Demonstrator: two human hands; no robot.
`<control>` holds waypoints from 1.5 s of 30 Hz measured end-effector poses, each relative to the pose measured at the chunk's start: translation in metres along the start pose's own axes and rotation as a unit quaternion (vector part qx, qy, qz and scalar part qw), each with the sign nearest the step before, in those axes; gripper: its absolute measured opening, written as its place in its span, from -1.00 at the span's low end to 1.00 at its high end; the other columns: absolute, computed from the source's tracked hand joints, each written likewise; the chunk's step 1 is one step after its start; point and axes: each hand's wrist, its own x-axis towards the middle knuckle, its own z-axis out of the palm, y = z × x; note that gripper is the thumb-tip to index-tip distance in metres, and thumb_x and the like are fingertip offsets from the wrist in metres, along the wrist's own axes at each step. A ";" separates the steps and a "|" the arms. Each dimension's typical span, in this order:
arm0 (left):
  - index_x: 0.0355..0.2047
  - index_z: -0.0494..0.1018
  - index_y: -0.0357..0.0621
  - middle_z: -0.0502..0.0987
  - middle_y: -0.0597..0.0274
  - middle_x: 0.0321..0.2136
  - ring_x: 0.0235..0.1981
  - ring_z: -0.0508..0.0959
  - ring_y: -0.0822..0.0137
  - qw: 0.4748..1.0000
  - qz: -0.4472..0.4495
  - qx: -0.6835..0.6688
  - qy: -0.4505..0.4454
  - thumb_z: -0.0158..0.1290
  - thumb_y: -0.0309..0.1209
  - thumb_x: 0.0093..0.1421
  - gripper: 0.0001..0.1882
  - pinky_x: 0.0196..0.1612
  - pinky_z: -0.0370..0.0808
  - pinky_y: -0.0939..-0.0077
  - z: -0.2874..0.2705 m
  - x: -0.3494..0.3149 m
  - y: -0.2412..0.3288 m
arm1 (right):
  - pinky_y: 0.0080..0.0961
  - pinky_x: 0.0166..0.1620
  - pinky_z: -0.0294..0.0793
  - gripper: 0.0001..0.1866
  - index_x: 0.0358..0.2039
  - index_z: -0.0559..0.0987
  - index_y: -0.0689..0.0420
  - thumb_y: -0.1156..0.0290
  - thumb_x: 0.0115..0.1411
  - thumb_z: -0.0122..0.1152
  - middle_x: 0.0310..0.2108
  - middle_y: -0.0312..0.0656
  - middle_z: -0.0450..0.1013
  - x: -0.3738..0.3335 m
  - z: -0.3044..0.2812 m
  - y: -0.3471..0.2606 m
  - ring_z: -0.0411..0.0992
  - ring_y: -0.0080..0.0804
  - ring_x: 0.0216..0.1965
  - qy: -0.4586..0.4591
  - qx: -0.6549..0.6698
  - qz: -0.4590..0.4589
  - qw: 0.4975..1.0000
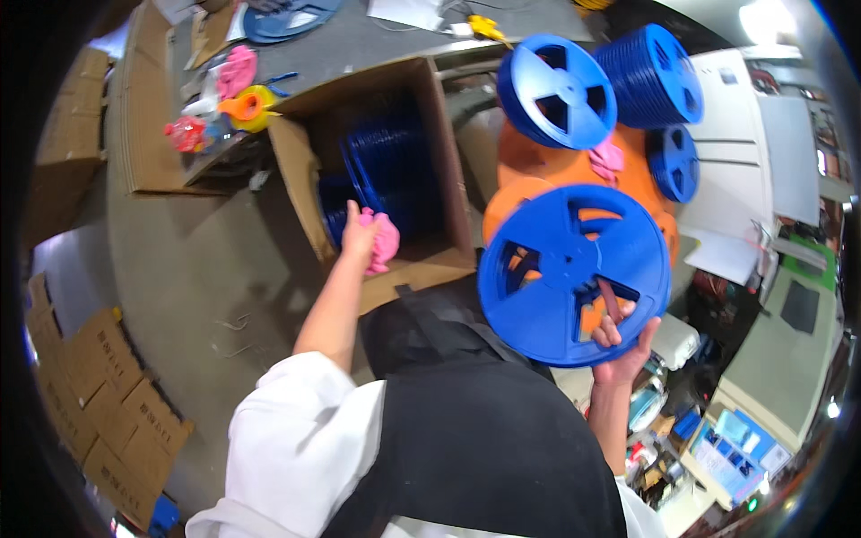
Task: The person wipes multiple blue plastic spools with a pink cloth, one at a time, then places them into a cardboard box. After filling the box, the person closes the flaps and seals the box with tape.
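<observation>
In my right hand [626, 354] is a large blue plastic reel [543, 300], its face tilted up; the fingers reach through one of its cut-outs at the lower right. My left hand [357, 238] is closed on a crumpled pink cloth [385, 243] at the near side of an open cardboard box [291, 166]. Blue reels [395, 161] stand on edge inside that box. Beyond the held reel, more blue reels [563, 99] and a thick stack of blue reels [650, 76] rest on orange reels [531, 160].
A second pink cloth [607, 160] lies among the orange reels. Behind the box runs a grey table [377, 45] with a yellow tool [487, 28]. A yellow-and-orange roll [248, 108] sits at its left. Flattened cartons [117, 403] lean at the lower left; a pale green machine [776, 350] stands right.
</observation>
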 end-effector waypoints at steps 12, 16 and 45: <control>0.13 0.36 -0.28 0.44 0.03 0.10 0.16 0.40 0.21 0.918 0.337 0.055 -0.199 -0.02 -0.56 0.17 -0.53 0.25 0.25 0.31 0.076 -0.172 0.247 | -0.75 -0.62 0.19 -0.40 -0.32 0.46 0.22 -0.19 0.23 0.07 0.36 0.25 -0.11 -0.002 -0.003 -0.005 0.26 -0.76 -0.72 -0.203 0.150 0.048 0.966; 0.02 0.37 -0.47 0.44 -0.27 0.01 0.10 0.42 -0.11 0.722 0.566 0.284 -0.277 0.05 -0.50 0.04 -0.50 0.23 0.31 0.17 0.143 -0.224 0.232 | -0.77 -0.64 0.16 -0.39 -0.36 0.43 0.21 -0.21 0.23 0.04 0.36 0.27 -0.12 -0.003 0.011 0.004 0.22 -0.77 -0.75 -0.214 0.132 0.081 0.965; 0.18 0.35 0.07 0.31 0.01 0.21 0.07 0.47 0.03 0.728 0.527 0.383 -0.212 0.13 -0.71 -0.09 -0.24 0.06 0.46 0.28 0.026 -0.169 0.195 | -0.71 -0.58 0.25 -0.42 -0.34 0.44 0.24 -0.15 0.24 0.08 0.33 0.33 -0.08 0.010 -0.013 -0.012 0.27 -0.76 -0.68 -0.157 0.168 0.062 0.971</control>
